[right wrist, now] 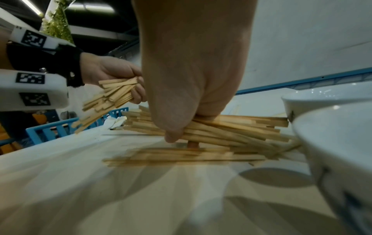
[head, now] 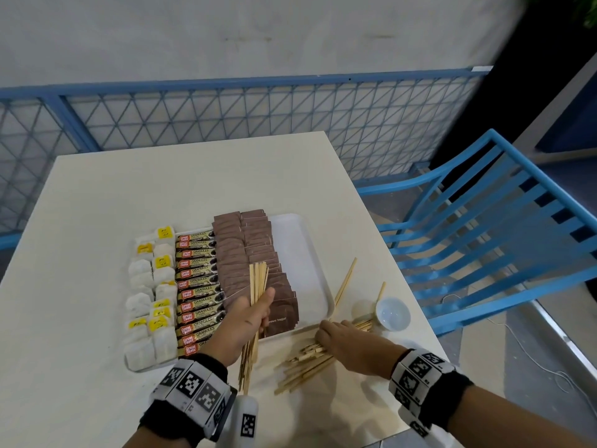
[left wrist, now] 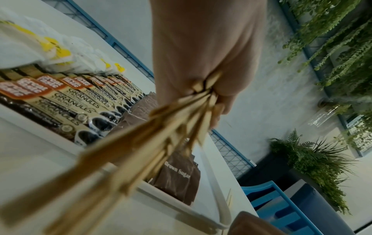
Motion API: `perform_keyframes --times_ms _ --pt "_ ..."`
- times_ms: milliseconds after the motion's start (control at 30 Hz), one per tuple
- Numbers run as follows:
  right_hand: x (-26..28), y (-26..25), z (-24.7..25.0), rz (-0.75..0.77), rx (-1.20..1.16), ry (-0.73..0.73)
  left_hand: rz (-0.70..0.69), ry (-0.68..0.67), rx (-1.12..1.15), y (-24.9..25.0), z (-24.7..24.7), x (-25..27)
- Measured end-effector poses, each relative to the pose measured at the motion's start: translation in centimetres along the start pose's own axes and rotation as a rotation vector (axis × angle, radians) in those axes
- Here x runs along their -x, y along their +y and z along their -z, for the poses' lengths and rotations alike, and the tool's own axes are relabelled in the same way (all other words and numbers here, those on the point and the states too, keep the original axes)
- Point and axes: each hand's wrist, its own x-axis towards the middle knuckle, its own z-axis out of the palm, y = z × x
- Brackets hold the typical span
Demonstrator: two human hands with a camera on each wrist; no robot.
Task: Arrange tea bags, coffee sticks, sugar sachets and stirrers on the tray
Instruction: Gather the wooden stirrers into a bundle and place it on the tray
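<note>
A white tray [head: 300,253] holds tea bags [head: 148,286] at its left, a column of coffee sticks [head: 197,286] and brown sugar sachets [head: 248,247]; its right strip is bare. My left hand [head: 258,315] grips a bundle of wooden stirrers [head: 257,279] over the tray's front edge, above the sachets [left wrist: 177,178]. On the table to the right of the tray's front corner, my right hand [head: 323,337] reaches down into a loose pile of stirrers [head: 303,363]. Its thumb and fingers [right wrist: 175,135] close round a bunch of them [right wrist: 231,130].
A small white bowl [head: 392,313] stands just right of the pile, close to my right hand. Two loose stirrers [head: 345,281] lie along the tray's right rim. A blue slatted chair [head: 484,237] stands beyond the table's right edge, and a blue mesh fence runs behind.
</note>
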Motion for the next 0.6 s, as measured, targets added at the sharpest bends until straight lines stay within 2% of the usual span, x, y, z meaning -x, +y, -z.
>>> perform_keyframes --times_ms 100,267,467,600 --pt "0.0 0.1 0.4 -0.047 -0.118 0.038 0.022 0.023 0.036 0.3 -0.2 0.1" --pt "0.6 0.1 2.0 -0.13 -0.328 0.188 -0.062 0.022 0.131 0.5 -0.2 -0.1" --pt "-0.2 0.1 4.8 -0.225 -0.914 0.497 -0.156 0.005 0.152 1.4 -0.9 -0.1" --pt "-1.2 -0.6 6.3 -0.215 -1.226 0.597 -0.181 -0.089 0.053 2.4 -2.5 -0.1"
